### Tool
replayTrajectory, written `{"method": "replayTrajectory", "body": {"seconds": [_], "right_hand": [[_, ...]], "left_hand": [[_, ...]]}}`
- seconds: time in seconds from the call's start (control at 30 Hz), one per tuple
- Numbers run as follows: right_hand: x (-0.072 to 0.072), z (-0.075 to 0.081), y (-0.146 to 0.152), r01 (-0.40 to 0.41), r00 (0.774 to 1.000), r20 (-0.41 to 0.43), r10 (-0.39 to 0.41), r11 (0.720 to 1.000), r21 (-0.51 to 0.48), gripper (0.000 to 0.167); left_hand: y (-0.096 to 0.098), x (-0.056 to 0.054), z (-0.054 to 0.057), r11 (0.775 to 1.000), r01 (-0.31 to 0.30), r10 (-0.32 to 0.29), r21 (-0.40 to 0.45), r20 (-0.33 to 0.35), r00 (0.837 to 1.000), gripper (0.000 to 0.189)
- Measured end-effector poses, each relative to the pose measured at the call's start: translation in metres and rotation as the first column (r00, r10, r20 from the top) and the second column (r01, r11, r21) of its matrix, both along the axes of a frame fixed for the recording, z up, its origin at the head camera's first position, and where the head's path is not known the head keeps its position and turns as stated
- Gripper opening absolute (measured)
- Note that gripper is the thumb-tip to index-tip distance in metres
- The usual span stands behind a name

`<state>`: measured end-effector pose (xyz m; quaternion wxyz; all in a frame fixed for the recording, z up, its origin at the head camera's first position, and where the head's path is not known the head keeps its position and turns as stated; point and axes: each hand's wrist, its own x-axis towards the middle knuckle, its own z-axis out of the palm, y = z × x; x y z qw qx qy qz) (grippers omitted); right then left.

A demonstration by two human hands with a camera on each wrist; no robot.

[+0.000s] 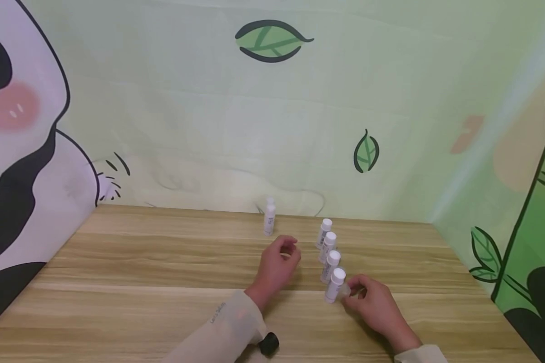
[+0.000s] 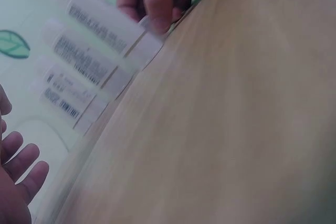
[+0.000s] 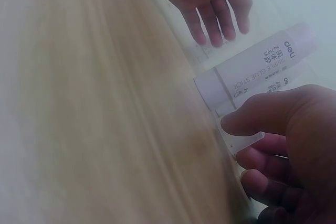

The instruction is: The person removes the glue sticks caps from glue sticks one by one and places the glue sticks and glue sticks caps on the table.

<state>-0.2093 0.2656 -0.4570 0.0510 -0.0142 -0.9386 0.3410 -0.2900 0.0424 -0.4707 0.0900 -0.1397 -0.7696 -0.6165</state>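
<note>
Several white glue sticks stand upright in a row running away from me; the nearest glue stick (image 1: 335, 286) shows "SIMPLE GLUE STICK" lettering in the right wrist view. Just right of it, my right hand (image 1: 376, 305) has its thumb and fingers curled round a small clear plastic piece (image 3: 242, 143), close by the stick's base. The exact kind of this piece is partly hidden by the fingers. My left hand (image 1: 277, 267) hovers left of the row, its fingers loosely bent and holding nothing. Fingers of this left hand (image 3: 212, 6) hang relaxed near the sticks in the right wrist view.
A slim white tube (image 1: 269, 222) stands farther back, beyond my left hand, with another pale top showing behind it. The wooden table (image 1: 141, 262) meets a printed backdrop (image 1: 186, 101) at its back edge. A black round piece (image 1: 269, 344) sits at my left sleeve.
</note>
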Motion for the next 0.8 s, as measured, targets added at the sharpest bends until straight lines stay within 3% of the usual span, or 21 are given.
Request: {"method": "replayTrajectory", "body": {"seconds": [0.4, 0.8], "right_hand": [[0.000, -0.001, 0.001, -0.001, 1.000, -0.002, 0.001, 1.000, -0.008, 0.026], [0.000, -0.001, 0.001, 0.008, 1.000, 0.006, -0.008, 1.000, -0.016, 0.026]], "left_hand": [[-0.009, -0.016, -0.002, 0.998, -0.056, 0.056, 0.035, -0.006, 0.998, 0.026], [-0.017, -0.029, 0.000, 0.983, -0.151, 0.155, 0.102, -0.034, 0.987, 0.022]]}}
